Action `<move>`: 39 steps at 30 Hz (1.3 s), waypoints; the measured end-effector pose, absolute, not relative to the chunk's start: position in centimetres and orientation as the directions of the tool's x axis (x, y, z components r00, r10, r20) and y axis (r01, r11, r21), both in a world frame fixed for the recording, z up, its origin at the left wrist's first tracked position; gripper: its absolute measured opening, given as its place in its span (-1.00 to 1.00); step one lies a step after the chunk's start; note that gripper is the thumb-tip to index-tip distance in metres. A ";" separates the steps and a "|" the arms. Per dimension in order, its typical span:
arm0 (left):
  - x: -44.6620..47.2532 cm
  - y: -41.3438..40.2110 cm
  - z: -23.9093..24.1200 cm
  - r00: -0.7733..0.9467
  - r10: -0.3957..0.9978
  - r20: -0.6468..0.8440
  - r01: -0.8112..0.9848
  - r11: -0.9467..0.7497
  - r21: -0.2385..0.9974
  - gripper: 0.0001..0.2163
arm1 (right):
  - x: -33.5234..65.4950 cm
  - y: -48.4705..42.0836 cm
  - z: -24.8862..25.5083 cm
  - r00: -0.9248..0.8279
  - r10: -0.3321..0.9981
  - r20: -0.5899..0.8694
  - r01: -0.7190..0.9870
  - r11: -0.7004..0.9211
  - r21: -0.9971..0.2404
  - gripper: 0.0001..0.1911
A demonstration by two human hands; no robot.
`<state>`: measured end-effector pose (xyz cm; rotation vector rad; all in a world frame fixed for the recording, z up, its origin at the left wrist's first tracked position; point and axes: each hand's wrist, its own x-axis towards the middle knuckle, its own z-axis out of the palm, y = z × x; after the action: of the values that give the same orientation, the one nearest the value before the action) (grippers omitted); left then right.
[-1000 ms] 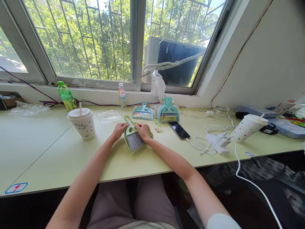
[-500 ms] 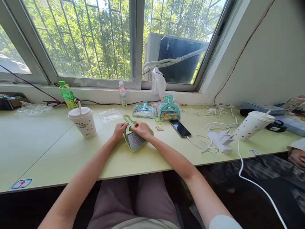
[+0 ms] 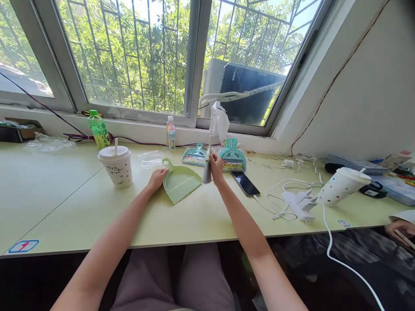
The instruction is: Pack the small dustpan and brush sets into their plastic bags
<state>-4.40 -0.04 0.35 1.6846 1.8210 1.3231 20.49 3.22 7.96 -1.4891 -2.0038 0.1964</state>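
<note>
A light green dustpan lies on the table in front of me, its looped handle toward the window. My left hand grips the dustpan by its left edge, close to the handle. To its right, my right hand holds a small brush upright and edge-on, grey bristles downward, apart from the pan. Behind the brush are a turquoise dustpan set and a stack of similar turquoise sets. A clear plastic wrapper lies beyond my left hand.
A white lidded cup with a straw stands left, near a green bottle. A small bottle is by the window. On the right are a phone, a power strip with cables, a tilted cup and another person's hand.
The brush has come off the dustpan and moved right in my right hand, turned edge-on. The pan's bare inside now shows, with my left hand still at its edge.
</note>
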 end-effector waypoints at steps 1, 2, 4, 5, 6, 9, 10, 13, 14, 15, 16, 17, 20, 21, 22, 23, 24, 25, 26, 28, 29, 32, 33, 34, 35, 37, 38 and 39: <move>-4.5 0.0 0.3 -0.246 0.909 0.336 0.633 -0.112 0.766 -0.60 | 20.6 3.2 7.6 -0.135 0.913 0.386 0.813 0.325 -0.483 -0.55; -4.6 0.0 0.2 -0.239 0.914 0.328 0.667 -0.091 0.739 -0.59 | 20.6 3.1 7.1 -0.115 0.923 0.366 0.820 0.297 -0.490 -0.57; -4.7 0.0 0.0 -0.227 0.927 0.298 0.726 -0.042 0.686 -0.57 | 19.9 2.8 5.9 -0.126 0.941 0.315 0.856 0.264 -0.444 -0.65; -4.8 0.0 0.0 -0.225 0.932 0.283 0.748 -0.021 0.664 -0.56 | 19.5 2.7 5.4 -0.152 0.941 0.302 0.882 0.267 -0.389 -0.68; -4.8 -0.1 0.0 -0.225 0.936 0.270 0.766 -0.001 0.642 -0.55 | 19.1 2.6 4.9 -0.175 0.936 0.307 0.903 0.277 -0.329 -0.69; -4.8 -0.1 -0.1 -0.218 0.943 0.251 0.805 0.028 0.592 -0.54 | 18.5 2.3 4.1 -0.219 0.913 0.343 0.931 0.301 -0.205 -0.68; -4.7 -0.1 -0.1 -0.212 0.945 0.249 0.813 0.029 0.582 -0.54 | 18.6 2.3 4.1 -0.225 0.911 0.345 0.934 0.303 -0.190 -0.67; -4.6 -0.1 -0.2 -0.217 0.940 0.263 0.821 0.029 0.570 -0.57 | 18.9 2.4 4.4 -0.229 0.913 0.337 0.936 0.302 -0.182 -0.67; -4.6 0.0 -0.2 -0.229 0.935 0.273 0.818 0.033 0.574 -0.59 | 19.0 2.4 4.5 -0.227 0.912 0.343 0.936 0.301 -0.180 -0.67; -4.5 0.0 -0.2 -0.249 0.927 0.279 0.812 0.043 0.581 -0.59 | 19.0 2.5 4.5 -0.224 0.909 0.352 0.937 0.300 -0.178 -0.66; -4.5 0.0 -0.2 -0.278 0.918 0.283 0.803 0.060 0.593 -0.60 | 19.1 2.6 4.5 -0.222 0.906 0.360 0.938 0.299 -0.174 -0.66; -4.6 0.0 -0.1 -0.309 0.908 0.283 0.790 0.079 0.608 -0.60 | 19.2 2.6 4.5 -0.222 0.904 0.366 0.939 0.299 -0.170 -0.65; -4.6 -0.1 0.1 -0.382 0.884 0.270 0.760 0.133 0.637 -0.61 | 19.4 2.9 4.2 -0.222 0.910 0.351 0.943 0.291 -0.160 -0.64; -4.6 -0.1 0.2 -0.388 0.882 0.266 0.757 0.140 0.638 -0.62 | 19.5 3.1 4.1 -0.222 0.914 0.340 0.945 0.288 -0.155 -0.65; -4.6 -0.2 0.2 -0.383 0.886 0.261 0.758 0.140 0.637 -0.63 | 19.5 3.2 3.9 -0.224 0.917 0.331 0.947 0.285 -0.148 -0.65; -4.5 -0.2 0.2 -0.372 0.892 0.256 0.761 0.135 0.634 -0.65 | 19.6 3.3 3.8 -0.225 0.919 0.325 0.949 0.283 -0.142 -0.65; -4.4 -0.2 0.2 -0.358 0.899 0.252 0.765 0.128 0.631 -0.67 | 19.7 3.5 3.6 -0.227 0.919 0.322 0.949 0.282 -0.138 -0.65; -4.3 -0.3 0.2 -0.343 0.906 0.249 0.770 0.119 0.627 -0.68 | 19.7 3.6 3.5 -0.227 0.918 0.324 0.949 0.283 -0.138 -0.65; -4.2 -0.3 0.2 -0.331 0.910 0.249 0.774 0.111 0.623 -0.69 | 19.8 3.8 3.4 -0.225 0.918 0.325 0.948 0.283 -0.143 -0.64; -4.0 -0.4 0.2 -0.317 0.914 0.254 0.781 0.100 0.616 -0.71 | 19.9 4.0 3.2 -0.216 0.919 0.329 0.946 0.281 -0.161 -0.61; -4.0 -0.4 0.1 -0.313 0.914 0.257 0.783 0.096 0.614 -0.71 | 19.9 4.1 3.1 -0.211 0.919 0.333 0.945 0.278 -0.170 -0.60; -4.1 -0.3 0.0 -0.306 0.913 0.270 0.783 0.080 0.617 -0.71 | 20.0 4.3 3.0 -0.187 0.915 0.357 0.947 0.265 -0.182 -0.63; -4.1 -0.3 0.0 -0.305 0.911 0.278 0.783 0.074 0.618 -0.71 | 20.1 4.3 2.9 -0.181 0.914 0.364 0.948 0.260 -0.182 -0.65; -4.1 -0.3 -0.1 -0.302 0.908 0.291 0.782 0.062 0.620 -0.71 | 20.1 4.3 2.9 -0.179 0.912 0.368 0.949 0.258 -0.180 -0.67; -4.2 -0.2 -0.2 -0.295 0.904 0.309 0.781 0.042 0.623 -0.71 | 20.0 4.3 2.9 -0.179 0.912 0.369 0.949 0.259 -0.179 -0.67; -4.2 -0.1 -0.3 -0.269 0.896 0.353 0.775 -0.016 0.632 -0.72 | 20.0 4.2 2.8 -0.185 0.910 0.371 0.948 0.264 -0.175 -0.67; -4.2 0.0 -0.3 -0.257 0.893 0.369 0.767 -0.044 0.641 -0.72 | 20.0 4.2 2.8 -0.188 0.911 0.368 0.948 0.266 -0.173 -0.67; -4.2 0.1 -0.4 -0.251 0.891 0.379 0.757 -0.064 0.650 -0.73 | 19.9 4.2 2.8 -0.191 0.912 0.362 0.949 0.266 -0.169 -0.66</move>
<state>-4.24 0.07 -0.40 1.8111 2.0284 1.2100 19.94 4.20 2.83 -1.6892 -2.1548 -0.1289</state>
